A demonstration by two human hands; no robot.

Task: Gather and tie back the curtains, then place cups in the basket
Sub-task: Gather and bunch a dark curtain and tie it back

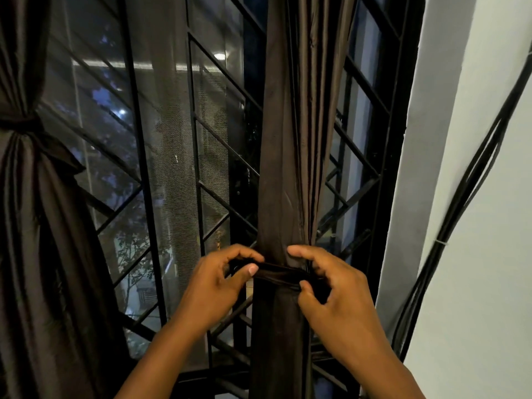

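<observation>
A dark brown curtain (288,168) hangs bunched into a narrow column in front of the window. A tie band (277,273) of the same cloth wraps across it at waist height. My left hand (218,286) pinches the band's left end between thumb and fingers. My right hand (325,289) grips the band's right end, its fingers curled at the curtain's right edge. A second brown curtain (31,197) at the far left is gathered and tied with a knot (20,122). No cups or basket are in view.
Behind the curtains stands a window with a black metal grille (201,182) and mesh screen. A white wall (475,197) rises on the right, with a bundle of black cables (460,211) running diagonally down it.
</observation>
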